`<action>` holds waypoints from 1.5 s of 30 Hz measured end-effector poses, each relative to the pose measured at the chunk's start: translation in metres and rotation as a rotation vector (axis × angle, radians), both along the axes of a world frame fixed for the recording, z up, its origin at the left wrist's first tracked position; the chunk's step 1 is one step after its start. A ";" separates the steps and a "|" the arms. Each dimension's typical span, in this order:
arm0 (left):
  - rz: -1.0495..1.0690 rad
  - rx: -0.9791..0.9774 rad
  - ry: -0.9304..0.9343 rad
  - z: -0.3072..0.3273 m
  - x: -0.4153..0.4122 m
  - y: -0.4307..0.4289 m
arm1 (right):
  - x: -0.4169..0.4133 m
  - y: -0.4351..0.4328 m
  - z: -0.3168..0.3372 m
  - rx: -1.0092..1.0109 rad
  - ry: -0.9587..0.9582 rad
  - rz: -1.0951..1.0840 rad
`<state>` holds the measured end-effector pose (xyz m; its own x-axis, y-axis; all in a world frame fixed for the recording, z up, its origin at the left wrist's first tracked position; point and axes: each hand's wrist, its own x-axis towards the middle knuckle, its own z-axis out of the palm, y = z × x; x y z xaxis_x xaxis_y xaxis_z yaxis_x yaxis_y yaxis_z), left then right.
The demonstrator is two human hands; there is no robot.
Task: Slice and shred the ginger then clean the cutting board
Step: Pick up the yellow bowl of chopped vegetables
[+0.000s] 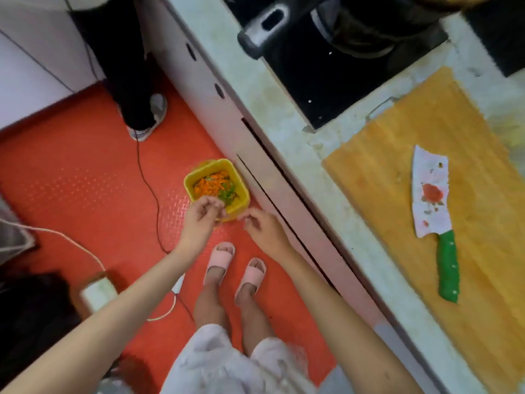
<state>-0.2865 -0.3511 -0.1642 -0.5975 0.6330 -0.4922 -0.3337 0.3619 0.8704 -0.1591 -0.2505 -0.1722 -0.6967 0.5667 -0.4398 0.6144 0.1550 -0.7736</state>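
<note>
A wooden cutting board (460, 177) lies on the counter at the right. On it rests a knife (431, 200) with a white flower-patterned blade and a green handle. No ginger shows on the board. A small yellow bin (241, 191) stands on the red floor against the cabinet, holding orange and green scraps. My left hand (201, 217) hovers over the bin's near rim with fingers loosely curled. My right hand (264, 226) is just right of the bin, its fingertips brought together; whether they pinch anything I cannot tell.
A black cooktop (335, 81) with a dark pot and its handle (264, 27) sits at the back of the pale counter (287, 115). Another person's dark-trousered legs (127, 81) stand on the floor at the left. Cables (150, 189) run across the red floor. My slippered feet (235, 268) are below.
</note>
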 end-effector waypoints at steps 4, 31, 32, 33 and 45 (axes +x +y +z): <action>-0.022 -0.182 -0.006 -0.083 -0.032 -0.023 | -0.025 -0.011 -0.101 -0.351 -0.246 -0.186; 0.366 -0.656 -0.192 -0.428 -0.042 -0.008 | -0.036 0.005 -0.277 -0.696 -0.273 -0.697; 0.361 -0.651 -0.203 -0.417 -0.041 -0.012 | -0.033 0.003 -0.273 -0.716 -0.312 -0.702; 0.353 -0.657 -0.208 -0.401 -0.037 -0.018 | -0.028 0.001 -0.269 -0.737 -0.355 -0.706; 0.214 -0.620 -0.257 -0.193 0.017 -0.134 | -0.003 -0.038 -0.175 -0.819 -0.524 -0.743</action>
<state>-0.2698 -0.4847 -0.3567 -0.4938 0.0710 -0.8666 -0.6207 0.6692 0.4085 -0.1624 -0.2887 -0.3474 0.0468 0.1751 -0.9834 0.6120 -0.7831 -0.1103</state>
